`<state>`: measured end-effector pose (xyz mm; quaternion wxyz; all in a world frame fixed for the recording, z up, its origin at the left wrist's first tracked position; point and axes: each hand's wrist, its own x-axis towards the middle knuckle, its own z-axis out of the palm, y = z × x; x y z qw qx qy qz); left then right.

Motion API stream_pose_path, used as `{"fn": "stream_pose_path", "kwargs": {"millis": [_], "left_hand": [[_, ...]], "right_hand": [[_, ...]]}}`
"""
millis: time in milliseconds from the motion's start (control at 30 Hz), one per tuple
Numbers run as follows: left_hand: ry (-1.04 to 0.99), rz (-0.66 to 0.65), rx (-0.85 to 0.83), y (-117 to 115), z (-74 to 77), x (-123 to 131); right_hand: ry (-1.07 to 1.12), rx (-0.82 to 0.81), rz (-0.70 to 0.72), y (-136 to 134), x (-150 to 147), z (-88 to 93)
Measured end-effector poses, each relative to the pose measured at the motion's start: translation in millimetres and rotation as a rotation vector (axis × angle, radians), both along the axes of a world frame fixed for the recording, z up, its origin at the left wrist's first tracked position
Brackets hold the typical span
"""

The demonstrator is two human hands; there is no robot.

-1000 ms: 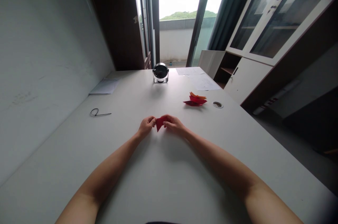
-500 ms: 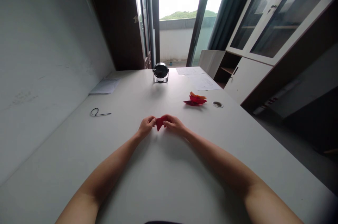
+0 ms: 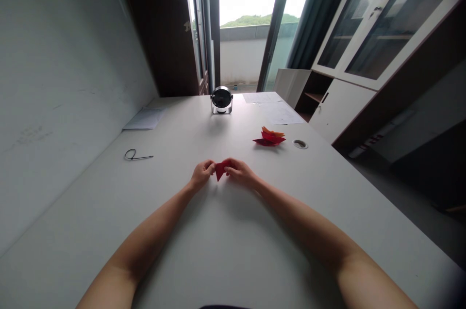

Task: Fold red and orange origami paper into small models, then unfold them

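A small piece of folded red paper (image 3: 219,170) is held between my two hands over the white table (image 3: 233,251), one corner pointing down toward me. My left hand (image 3: 203,173) pinches its left edge between thumb and fingers. On the other side, my right hand (image 3: 240,171) grips it, with the thumb in front and the fingers behind. The right fingers hide part of the paper. Beyond my right hand lies a small pile of folded red and orange papers (image 3: 270,138).
A round black device on a metal stand (image 3: 221,100) stands at the table's far end. Loose paper sheets (image 3: 284,113) lie far right, another sheet (image 3: 144,119) far left by the wall. A looped black cable tie (image 3: 136,155) is at left, a cable hole (image 3: 300,144) at right.
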<state>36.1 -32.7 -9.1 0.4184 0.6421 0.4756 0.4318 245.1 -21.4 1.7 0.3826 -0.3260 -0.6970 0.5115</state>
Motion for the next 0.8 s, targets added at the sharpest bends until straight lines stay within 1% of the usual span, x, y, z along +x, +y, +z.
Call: {"fn": "stream_pose_path", "kwargs": {"millis": [800], "left_hand": [[0.003,0.003,-0.009,-1.8,4.8,1.0]], "right_hand": [[-0.046,-0.001,-0.037,-0.3,-0.4,-1.0]]}}
